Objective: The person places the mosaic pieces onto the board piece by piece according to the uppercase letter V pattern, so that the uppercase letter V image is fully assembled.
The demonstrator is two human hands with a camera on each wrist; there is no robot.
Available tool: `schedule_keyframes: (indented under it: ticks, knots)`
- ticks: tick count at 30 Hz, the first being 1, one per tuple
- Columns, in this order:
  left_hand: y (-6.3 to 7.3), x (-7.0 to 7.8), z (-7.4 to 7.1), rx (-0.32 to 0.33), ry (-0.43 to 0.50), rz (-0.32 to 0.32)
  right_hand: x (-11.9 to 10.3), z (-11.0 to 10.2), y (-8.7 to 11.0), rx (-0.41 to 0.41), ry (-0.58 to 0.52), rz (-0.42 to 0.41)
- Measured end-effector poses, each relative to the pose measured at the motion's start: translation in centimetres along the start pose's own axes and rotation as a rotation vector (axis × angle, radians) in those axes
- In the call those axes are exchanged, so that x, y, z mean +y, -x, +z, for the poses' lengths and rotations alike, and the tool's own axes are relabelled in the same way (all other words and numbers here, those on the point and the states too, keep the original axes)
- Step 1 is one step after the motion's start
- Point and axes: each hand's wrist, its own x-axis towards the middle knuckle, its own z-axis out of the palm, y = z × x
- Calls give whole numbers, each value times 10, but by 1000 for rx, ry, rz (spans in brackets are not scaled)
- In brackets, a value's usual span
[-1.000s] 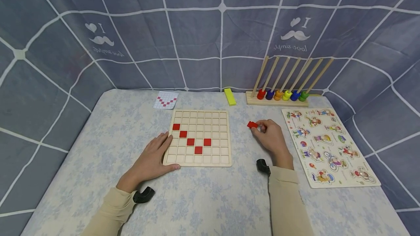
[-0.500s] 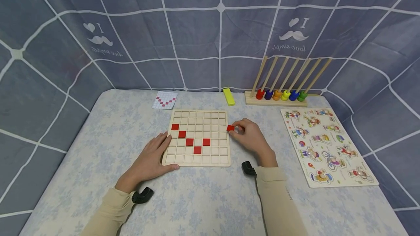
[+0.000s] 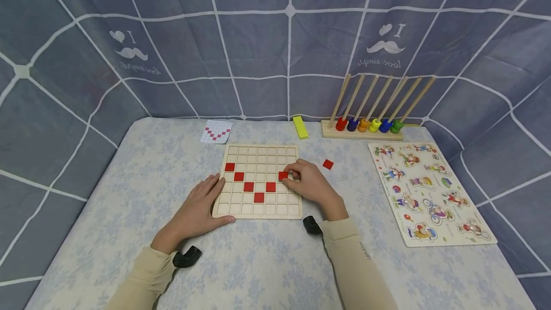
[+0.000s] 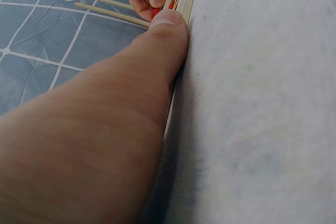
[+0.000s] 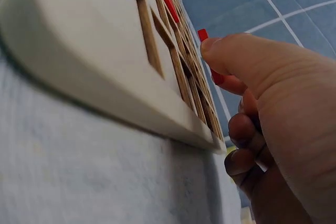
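Observation:
A wooden grid board [image 3: 262, 214] lies flat on the table, several red square tiles [image 3: 248, 187] set in its cells in a slanting pattern. Along its left side rests my left hand [image 3: 199, 209], fingers extended at the edge and thumb at the near left corner; the thumb [image 4: 163, 35] fills much of the left wrist view. My right hand [image 3: 312, 183] pinches another red tile [image 3: 282, 176] between thumb and index finger over the board's right part. In the right wrist view this tile [image 5: 203, 35] is held tilted, standing clear above the grid. One more red tile [image 3: 328, 164] lies right of the board.
A paper pattern card [image 3: 216, 131] lies behind the board at left, with a yellow block [image 3: 300, 127] to its right. At the back right stands a peg rack [image 3: 363, 134] with colored beads. A picture puzzle board [image 3: 432, 195] occupies the right side.
My right hand has carried a red tile leftward from beside the board to over its right cells. A second red tile now shows where the hand was. My left hand stays put.

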Motion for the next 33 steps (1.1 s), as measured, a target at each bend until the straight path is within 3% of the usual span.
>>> schedule_keyframes:
  ticks: [13,33]
  knots:
    - [1,1,-1,5,0,3,-4,4,-2,2,62,-18]
    - [1,0,0,10,-3,0,-8,6,-5,4,105,31]
